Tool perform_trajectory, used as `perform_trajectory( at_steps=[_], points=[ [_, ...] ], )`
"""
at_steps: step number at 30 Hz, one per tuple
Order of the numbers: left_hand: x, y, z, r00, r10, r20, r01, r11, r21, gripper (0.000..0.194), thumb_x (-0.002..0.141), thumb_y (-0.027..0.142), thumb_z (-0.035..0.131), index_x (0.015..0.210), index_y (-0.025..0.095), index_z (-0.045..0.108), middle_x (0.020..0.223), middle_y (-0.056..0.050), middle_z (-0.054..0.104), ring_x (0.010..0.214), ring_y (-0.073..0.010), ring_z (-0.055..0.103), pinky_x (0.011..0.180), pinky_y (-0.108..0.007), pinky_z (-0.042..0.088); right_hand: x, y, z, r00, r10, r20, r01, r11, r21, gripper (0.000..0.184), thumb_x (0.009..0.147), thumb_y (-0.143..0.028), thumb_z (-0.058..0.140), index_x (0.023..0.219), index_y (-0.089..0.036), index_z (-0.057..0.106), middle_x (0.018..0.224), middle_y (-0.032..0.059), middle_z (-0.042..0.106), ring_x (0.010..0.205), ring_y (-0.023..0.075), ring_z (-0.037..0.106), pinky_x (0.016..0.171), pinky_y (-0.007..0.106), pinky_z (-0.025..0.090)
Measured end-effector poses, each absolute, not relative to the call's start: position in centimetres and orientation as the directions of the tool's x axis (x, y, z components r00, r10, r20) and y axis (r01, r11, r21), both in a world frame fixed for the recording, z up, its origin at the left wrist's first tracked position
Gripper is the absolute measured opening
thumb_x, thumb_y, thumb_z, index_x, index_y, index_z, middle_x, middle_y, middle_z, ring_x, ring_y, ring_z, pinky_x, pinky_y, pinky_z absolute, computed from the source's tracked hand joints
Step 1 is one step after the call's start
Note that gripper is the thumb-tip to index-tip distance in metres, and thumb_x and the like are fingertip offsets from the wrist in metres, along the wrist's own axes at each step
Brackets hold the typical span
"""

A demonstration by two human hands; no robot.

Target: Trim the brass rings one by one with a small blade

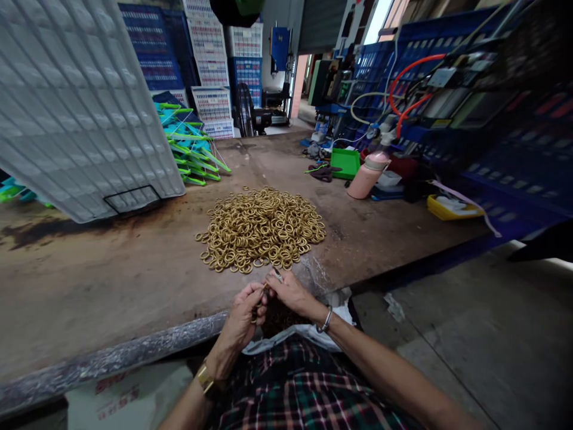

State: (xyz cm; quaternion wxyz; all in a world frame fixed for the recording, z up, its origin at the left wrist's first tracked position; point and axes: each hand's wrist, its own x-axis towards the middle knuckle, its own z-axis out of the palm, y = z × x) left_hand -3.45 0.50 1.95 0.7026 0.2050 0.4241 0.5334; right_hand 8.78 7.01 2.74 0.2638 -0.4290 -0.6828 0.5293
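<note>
A broad heap of brass-coloured rings [264,227] lies on the worktable, just beyond both hands. My left hand [245,313] is closed, with a few similar rings showing at its fingers. Touching those fingertips is my right hand [289,291], closed around a small slim tool [278,275] whose dark and silvery end sticks up past the knuckles. Fingers hide the rest of that tool, so its kind is unclear. Below the hands, at the table edge, an open white bag [293,332] holds a dark mass I cannot make out.
A grey-white ribbed plastic panel [89,113] stands at left, beside bright green and blue pieces [192,146]. To the right are a pink bottle [368,177], a green tray [345,163] and a yellow tray [454,207]. The worktable [147,269] has a plastic-wrapped front edge.
</note>
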Motion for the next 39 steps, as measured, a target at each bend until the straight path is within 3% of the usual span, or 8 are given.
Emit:
perform_trajectory(
  at_steps=[5,11,13,16,20,30,36,39],
  points=[
    [-3.3,0.4,1.8,0.023,0.926,-0.377,-0.545,0.328,0.771,0.026,0.071,0.037,0.064,0.08,0.016,0.05,0.061,0.005,0.048,0.041,-0.0018,0.036,0.035,-0.013,0.021,8.7,6.6,3.3,-0.512,0.859,-0.019,0.311,0.165,-0.936,0.02,0.08,-0.031,0.046,0.069,-0.016,0.056,0.055,-0.0044,0.049,0.054,0.0085,0.04,0.051,0.019,0.03],
    [-3.2,0.2,2.2,0.022,0.934,-0.357,-0.522,0.315,0.793,0.026,0.072,0.037,0.064,0.077,0.016,0.049,0.061,0.006,0.048,0.041,-0.0015,0.036,0.035,-0.013,0.021,9.0,7.2,3.2,-0.493,0.869,-0.026,0.373,0.184,-0.91,0.026,0.084,-0.027,0.039,0.066,-0.016,0.053,0.057,-0.0026,0.05,0.054,0.0091,0.043,0.053,0.02,0.032],
    [-3.2,0.2,2.4,0.007,0.933,-0.36,-0.526,0.309,0.792,0.027,0.071,0.037,0.065,0.077,0.017,0.049,0.06,0.006,0.048,0.04,-0.0017,0.036,0.035,-0.013,0.021,9.4,7.3,2.9,-0.469,0.883,0.016,0.465,0.262,-0.846,0.023,0.085,-0.025,0.038,0.071,-0.016,0.055,0.06,-0.0013,0.053,0.057,0.01,0.045,0.056,0.02,0.032],
    [-3.1,0.3,2.5,-0.021,0.929,-0.371,-0.519,0.307,0.798,0.028,0.069,0.038,0.065,0.077,0.017,0.049,0.06,0.006,0.049,0.04,-0.0018,0.035,0.034,-0.013,0.021,9.9,7.0,2.4,-0.59,0.804,0.074,0.565,0.477,-0.673,0.014,0.08,-0.018,0.043,0.08,-0.018,0.057,0.068,0.0009,0.057,0.062,0.0116,0.047,0.059,0.022,0.031],
    [-3.0,0.2,2.6,-0.044,0.919,-0.392,-0.501,0.32,0.805,0.031,0.067,0.04,0.067,0.075,0.016,0.049,0.058,0.006,0.049,0.04,-0.002,0.036,0.034,-0.013,0.021,10.2,6.3,2.2,-0.688,0.725,0.036,0.613,0.607,-0.505,0.017,0.075,-0.012,0.041,0.083,-0.016,0.056,0.074,0.0033,0.06,0.064,0.0134,0.049,0.059,0.024,0.029],
    [-3.0,0.0,2.4,-0.05,0.921,-0.387,-0.463,0.322,0.826,0.029,0.068,0.04,0.065,0.072,0.017,0.048,0.056,0.006,0.048,0.039,-0.0021,0.034,0.034,-0.013,0.019,9.4,5.8,2.3,-0.617,0.777,-0.122,0.764,0.555,-0.33,0.022,0.079,-0.015,0.039,0.095,-0.014,0.055,0.086,0.0096,0.064,0.072,0.0181,0.057,0.06,0.026,0.031],
    [-3.7,-2.8,3.8,0.258,0.878,-0.404,-0.414,0.478,0.775,0.021,0.074,0.034,0.061,0.071,0.016,0.05,0.055,0.005,0.047,0.039,-0.0026,0.033,0.035,-0.015,0.022,11.3,6.4,2.4,-0.464,0.871,-0.16,0.866,0.408,-0.288,0.027,0.078,-0.011,0.037,0.097,-0.013,0.056,0.083,0.0117,0.064,0.073,0.02,0.057,0.064,0.027,0.033],
    [-4.0,-4.2,3.5,0.311,0.794,-0.522,-0.406,0.608,0.682,0.021,0.072,0.031,0.064,0.069,0.015,0.05,0.055,0.004,0.049,0.039,-0.0025,0.035,0.034,-0.014,0.02,14.3,5.3,1.5,-0.535,0.841,-0.087,0.797,0.467,-0.382,0.023,0.074,-0.012,0.042,0.092,-0.015,0.057,0.078,0.008,0.062,0.071,0.0185,0.054,0.064,0.026,0.033]
  ],
)
